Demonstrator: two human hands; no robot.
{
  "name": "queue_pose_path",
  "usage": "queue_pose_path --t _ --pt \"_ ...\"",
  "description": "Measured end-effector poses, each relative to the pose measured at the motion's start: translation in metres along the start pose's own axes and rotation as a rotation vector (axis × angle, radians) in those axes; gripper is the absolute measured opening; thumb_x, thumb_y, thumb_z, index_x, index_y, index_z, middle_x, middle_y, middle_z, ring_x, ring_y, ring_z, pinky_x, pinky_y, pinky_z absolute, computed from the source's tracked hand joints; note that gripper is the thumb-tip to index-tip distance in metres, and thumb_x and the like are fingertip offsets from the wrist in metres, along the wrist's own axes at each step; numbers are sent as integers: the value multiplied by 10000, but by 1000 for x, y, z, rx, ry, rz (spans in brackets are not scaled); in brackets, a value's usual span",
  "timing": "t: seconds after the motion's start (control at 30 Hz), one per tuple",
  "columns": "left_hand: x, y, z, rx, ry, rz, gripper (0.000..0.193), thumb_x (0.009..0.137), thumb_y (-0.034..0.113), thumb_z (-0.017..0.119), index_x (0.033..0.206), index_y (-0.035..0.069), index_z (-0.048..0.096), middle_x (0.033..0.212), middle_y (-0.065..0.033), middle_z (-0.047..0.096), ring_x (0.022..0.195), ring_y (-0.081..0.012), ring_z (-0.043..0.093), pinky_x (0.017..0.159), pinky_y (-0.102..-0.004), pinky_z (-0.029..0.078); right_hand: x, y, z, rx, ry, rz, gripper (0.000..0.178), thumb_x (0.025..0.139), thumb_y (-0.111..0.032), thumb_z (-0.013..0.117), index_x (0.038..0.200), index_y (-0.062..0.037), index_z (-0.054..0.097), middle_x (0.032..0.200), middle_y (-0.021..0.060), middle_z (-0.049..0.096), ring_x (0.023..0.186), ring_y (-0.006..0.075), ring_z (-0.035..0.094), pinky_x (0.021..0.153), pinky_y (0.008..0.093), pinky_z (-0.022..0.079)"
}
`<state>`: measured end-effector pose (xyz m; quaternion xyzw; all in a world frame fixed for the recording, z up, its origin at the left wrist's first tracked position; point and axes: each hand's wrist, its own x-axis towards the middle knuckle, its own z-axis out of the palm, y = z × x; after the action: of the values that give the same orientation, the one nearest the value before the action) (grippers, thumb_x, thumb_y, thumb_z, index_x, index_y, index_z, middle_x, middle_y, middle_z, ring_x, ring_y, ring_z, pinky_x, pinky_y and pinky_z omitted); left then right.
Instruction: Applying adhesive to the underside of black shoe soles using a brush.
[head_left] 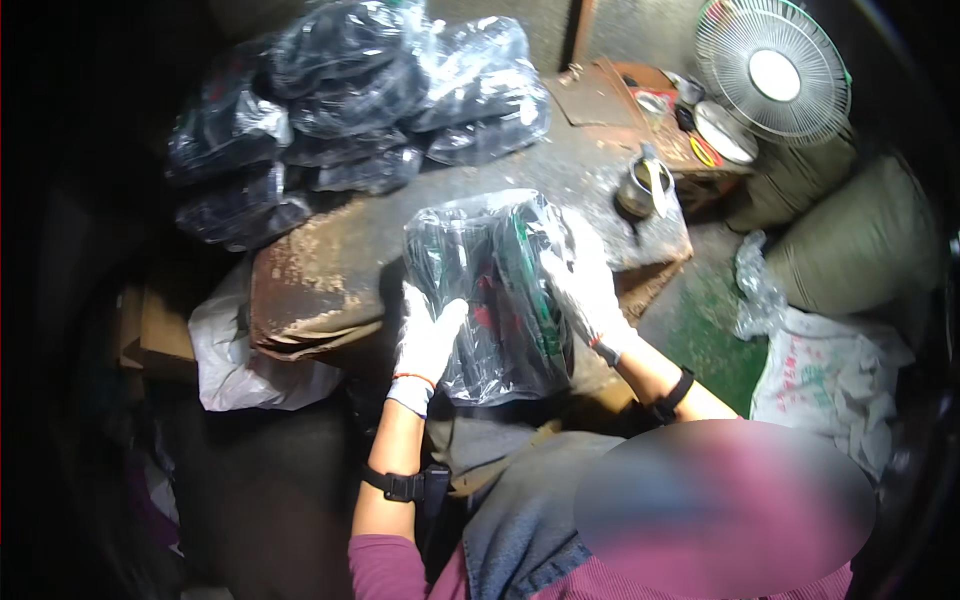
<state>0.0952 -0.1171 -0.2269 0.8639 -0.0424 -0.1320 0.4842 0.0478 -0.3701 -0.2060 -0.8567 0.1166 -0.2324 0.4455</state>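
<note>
Between my two gloved hands is a clear plastic bag (pixel 490 340) packed with dark items that show some green and red; I cannot make out what they are. My left hand (pixel 430 335), in a white glove, grips its left side with the thumb over the front. On its right side, my right hand (pixel 585 290), also gloved in white, presses the plastic with its fingers. The bag is at the near edge of a worn table (pixel 400 235), close to my lap. Behind it, several similar dark bags (pixel 350 95) are piled at the far left.
A metal mug (pixel 640 190) with a brush-like tool stands on the table's right end. Beyond are orange-handled scissors (pixel 704 150) and a fan (pixel 775 75). Stuffed green sacks (pixel 855 240) and a white woven sack (pixel 825 380) lie at right. Another white sack (pixel 235 350) hangs at left.
</note>
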Motion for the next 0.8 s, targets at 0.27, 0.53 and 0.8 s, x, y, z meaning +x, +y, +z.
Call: queue_pose_path --t 0.27,0.53,0.8 --pt "22 49 52 742 417 747 500 964 252 605 1452 144 619 1585 -164 485 1481 -398 415 1257 -601 247 25 -18 6 -197 -106 -142 770 902 -400 740 1524 -16 499 1562 266 490 1487 427 418 1239 502 328" --pt "60 63 79 -337 22 548 388 1062 250 514 1355 16 614 1451 -195 569 1328 -369 538 1153 -497 367 14 -27 5 -219 144 -344 484 913 -416 695 1263 -81 680 1437 281 583 1302 486 560 1111 544 455" --pt "38 76 54 835 182 863 193 887 111 620 1046 41 702 1293 -161 651 1329 -388 549 1132 -548 407 26 1 -19 106 -129 -269 600 729 -293 762 1301 -119 709 1401 257 611 1258 428 611 1124 458 469"
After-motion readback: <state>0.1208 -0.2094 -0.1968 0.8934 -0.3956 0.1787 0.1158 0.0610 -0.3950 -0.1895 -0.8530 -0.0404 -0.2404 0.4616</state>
